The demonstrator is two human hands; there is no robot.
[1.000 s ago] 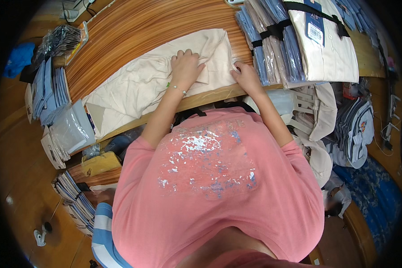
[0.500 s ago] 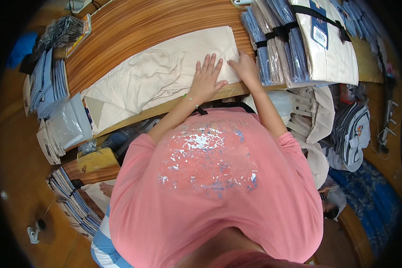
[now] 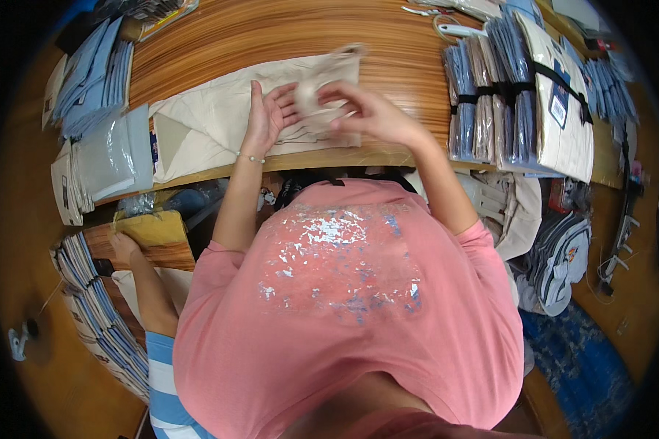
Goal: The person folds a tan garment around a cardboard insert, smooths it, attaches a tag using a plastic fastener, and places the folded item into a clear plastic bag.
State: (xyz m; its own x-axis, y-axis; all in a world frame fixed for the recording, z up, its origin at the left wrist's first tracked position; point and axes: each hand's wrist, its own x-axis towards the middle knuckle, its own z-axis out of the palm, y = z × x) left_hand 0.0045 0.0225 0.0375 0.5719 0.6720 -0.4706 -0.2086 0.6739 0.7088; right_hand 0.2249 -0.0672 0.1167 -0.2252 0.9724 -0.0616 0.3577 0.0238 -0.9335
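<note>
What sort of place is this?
Probably a clothing workshop or packing room: strapped bundles of folded, plastic-wrapped garments on the right, folded blue garments on the left, and cream cloth spread across the wood-grain table.

The counter (image 3: 406,77) is orange-brown, streaked with darker wood grain. Along its near edge, the cloth (image 3: 205,117) is plain cream. At the counter's right end, wrapped garments (image 3: 461,128) alternate blue and grey-beige under black straps (image 3: 520,86), beside a cream shirt (image 3: 567,135) with a navy tag (image 3: 561,95). Toward the left end, folded shirts (image 3: 88,73) are light blue. The wearer's pink T-shirt (image 3: 344,300) bears flaked white-and-blue print; a co-worker's sleeve (image 3: 162,373) is striped blue and white.
</note>
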